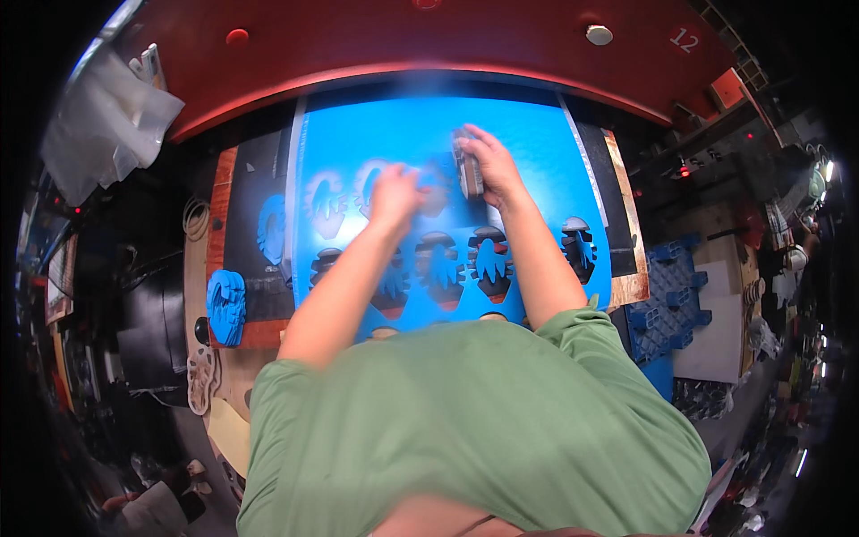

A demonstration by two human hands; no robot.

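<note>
While your right hand [492,166] grasps one die [467,166], long axis toward the sheet's [537,143] far edge, your left hand [394,192] blurs, grip unclear.

We see both hands over a blue sheet [537,143] spread on the counter [234,336] under a red machine arm [403,40]. Our right hand [490,166] grips a dark metal cutting die [467,166] set on the sheet; our left hand [396,195], blurred, lies just beside it. Shaped holes [490,259] line the sheet's near edge, and a stack of blue cut pieces [226,307] sits at our left.
</note>
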